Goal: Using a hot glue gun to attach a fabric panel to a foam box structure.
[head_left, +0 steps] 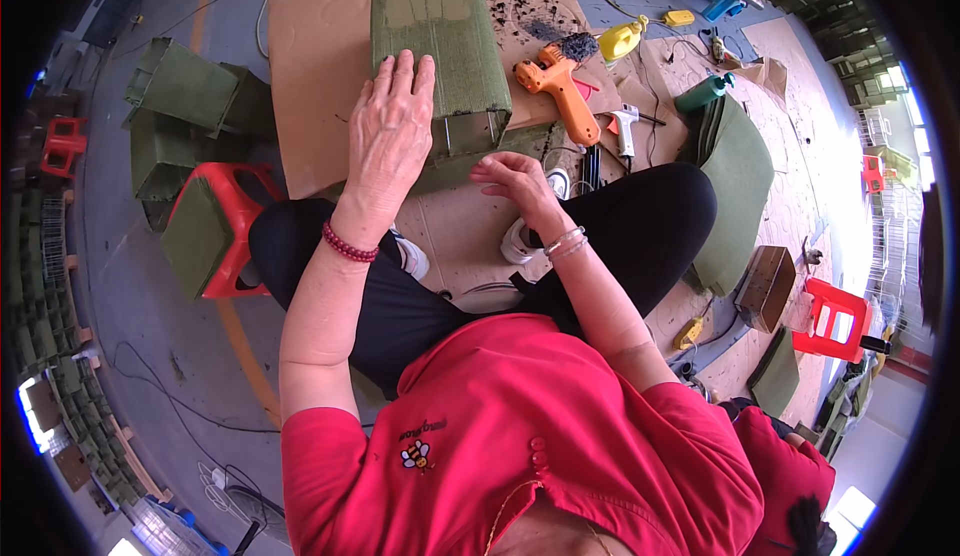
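A box-shaped piece covered in green woven fabric (440,31) lies on a cardboard-topped work surface (312,76) in front of me. My left hand (392,126) rests flat on its left side near the close end, fingers stretched out and holding nothing. At that near end the edge looks open, with thin pale rods showing below the fabric. Just under its right corner is my right hand (520,184), fingers bent inward and drawn together. Whatever may be between those fingertips is too small or hidden to make out.
Right of the box lie an orange glue gun (560,91), a white glue gun (626,131), a yellow bottle (622,40) and a green bottle (703,93). Green sheets (738,191) are stacked at right. A red stool (240,211) and green boxes (180,86) stand left; cables cross the floor.
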{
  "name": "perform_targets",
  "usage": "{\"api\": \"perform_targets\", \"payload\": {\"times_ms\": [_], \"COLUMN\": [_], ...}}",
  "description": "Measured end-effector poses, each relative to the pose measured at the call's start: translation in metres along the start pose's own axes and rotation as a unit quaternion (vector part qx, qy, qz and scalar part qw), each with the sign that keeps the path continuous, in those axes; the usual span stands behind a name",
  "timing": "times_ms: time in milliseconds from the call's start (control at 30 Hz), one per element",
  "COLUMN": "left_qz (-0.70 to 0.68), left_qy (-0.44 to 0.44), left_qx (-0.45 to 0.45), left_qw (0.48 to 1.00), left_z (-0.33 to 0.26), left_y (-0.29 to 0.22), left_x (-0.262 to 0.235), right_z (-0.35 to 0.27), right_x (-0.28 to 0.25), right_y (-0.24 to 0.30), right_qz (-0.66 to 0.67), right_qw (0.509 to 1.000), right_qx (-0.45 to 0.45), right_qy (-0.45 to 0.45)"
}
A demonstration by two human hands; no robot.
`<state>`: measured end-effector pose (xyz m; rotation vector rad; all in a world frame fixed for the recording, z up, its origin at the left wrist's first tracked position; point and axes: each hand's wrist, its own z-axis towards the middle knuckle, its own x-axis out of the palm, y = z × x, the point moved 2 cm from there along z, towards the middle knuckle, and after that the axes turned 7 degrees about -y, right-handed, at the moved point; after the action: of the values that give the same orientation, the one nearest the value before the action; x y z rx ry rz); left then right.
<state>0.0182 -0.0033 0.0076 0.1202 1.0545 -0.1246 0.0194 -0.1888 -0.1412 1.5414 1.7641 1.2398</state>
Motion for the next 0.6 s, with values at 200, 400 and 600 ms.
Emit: {"api": "perform_targets", "payload": {"times_ms": [200, 400, 600], "left_qz": [-0.002, -0.081, -0.080], "left_qy": [-0.021, -0.055, -0.092], "left_qx": [-0.010, -0.121, -0.217], "left_qw": [1.000, 0.988, 0.968], "left_z": [0.009, 0.015, 0.007], "left_y": [0.008, 0.055, 0.071], "left_x": [0.000, -0.026, -0.023], "right_z": [0.021, 0.025, 0.015], "right_x": [0.048, 0.067, 0.088], "right_y": [0.006, 0.070, 0.066], "right_qz": [0.154, -0.092, -0.150], "right_qw": [0.987, 0.970, 0.982], "right_qx": [0.042, -0.197, -0.116], "right_qy": [0.009, -0.111, 0.008]}}
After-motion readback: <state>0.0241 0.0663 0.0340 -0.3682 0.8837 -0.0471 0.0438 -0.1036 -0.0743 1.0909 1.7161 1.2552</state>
